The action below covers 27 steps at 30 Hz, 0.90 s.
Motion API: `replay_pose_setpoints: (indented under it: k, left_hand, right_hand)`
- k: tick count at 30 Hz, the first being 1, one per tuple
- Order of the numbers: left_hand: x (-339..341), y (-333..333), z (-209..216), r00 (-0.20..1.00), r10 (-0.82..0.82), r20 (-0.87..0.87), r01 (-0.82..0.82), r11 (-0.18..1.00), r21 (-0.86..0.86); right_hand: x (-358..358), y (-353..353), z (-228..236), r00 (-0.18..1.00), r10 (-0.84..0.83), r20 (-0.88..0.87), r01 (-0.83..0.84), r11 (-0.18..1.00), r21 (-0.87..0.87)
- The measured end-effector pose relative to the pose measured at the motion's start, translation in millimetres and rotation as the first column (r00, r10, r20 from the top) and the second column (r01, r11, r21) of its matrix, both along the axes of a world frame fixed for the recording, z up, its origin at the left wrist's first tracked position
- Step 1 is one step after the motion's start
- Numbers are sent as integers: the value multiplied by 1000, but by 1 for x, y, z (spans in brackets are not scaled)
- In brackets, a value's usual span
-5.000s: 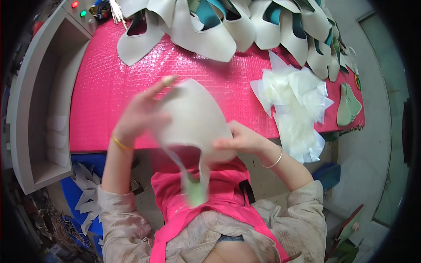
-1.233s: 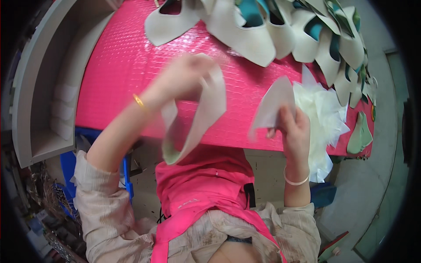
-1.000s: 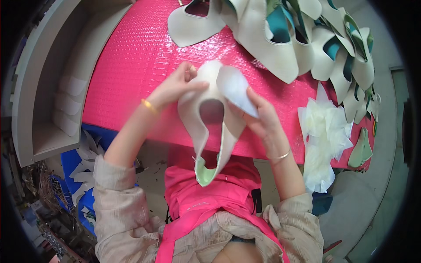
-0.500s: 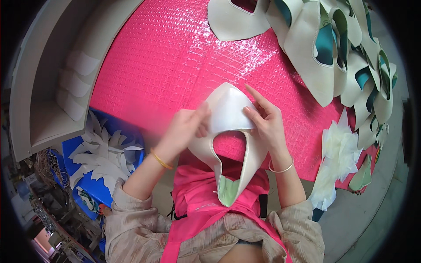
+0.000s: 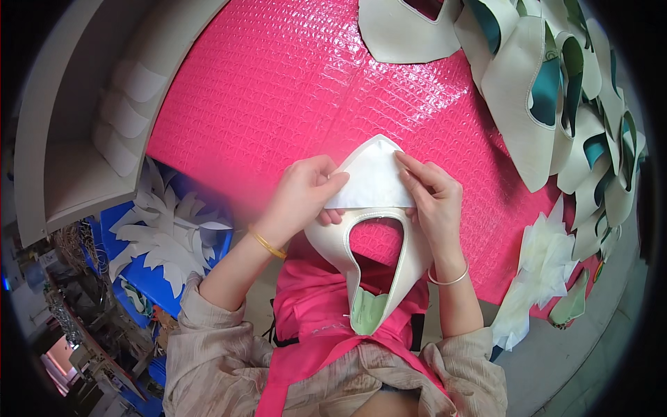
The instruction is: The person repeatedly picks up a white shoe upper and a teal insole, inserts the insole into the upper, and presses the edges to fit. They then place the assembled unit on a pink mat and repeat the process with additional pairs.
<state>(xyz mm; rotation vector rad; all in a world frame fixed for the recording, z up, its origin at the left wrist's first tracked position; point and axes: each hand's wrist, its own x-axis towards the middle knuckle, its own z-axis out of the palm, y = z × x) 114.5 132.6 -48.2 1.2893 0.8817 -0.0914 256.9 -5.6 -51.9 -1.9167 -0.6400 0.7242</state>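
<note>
A cream shoe upper (image 5: 324,238) with a pointed toe and a green-lined heel lies before me, its toe on the pink table and its heel over my lap. On its toe sits a white, roughly triangular lining piece (image 5: 368,182). My left hand (image 5: 306,191) pinches the left side of the toe, thumb on top and fingers underneath, gripping upper and piece together. At the right side, my right hand (image 5: 434,194) has thumb and forefinger on the edge of the white piece, with its other fingers by the upper's side.
Several cream uppers with teal linings (image 5: 521,90) are heaped at the far right. Translucent white pieces (image 5: 542,257) lie at the right edge of the pink table (image 5: 264,90). A blue bin (image 5: 156,278) of white offcuts stands left, below a grey shelf box (image 5: 83,174) holding white pieces.
My left hand, blurred before, now grips the toe's left edge. The white piece lies flatter across the toe. The view has shifted slightly.
</note>
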Motion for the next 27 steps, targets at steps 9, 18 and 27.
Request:
replay_pose_setpoints:
  k: [9, 18, 27]
  left_hand:
    - [7, -3, 8, 993, -25, -116, 40, 991, 125]
    - [14, -35, -9, 847, -524, -89, 203, 164, 965]
    - [-12, -25, -18, 804, -595, 12, 193, 281, 940]
  right_hand:
    - [-2, 4, 1, 998, -57, -40, 57, 998, -10]
    - [8, 8, 5, 955, 131, 268, -102, 987, -121]
    - [-11, -42, 3, 461, 686, 563, -486, 726, -487]
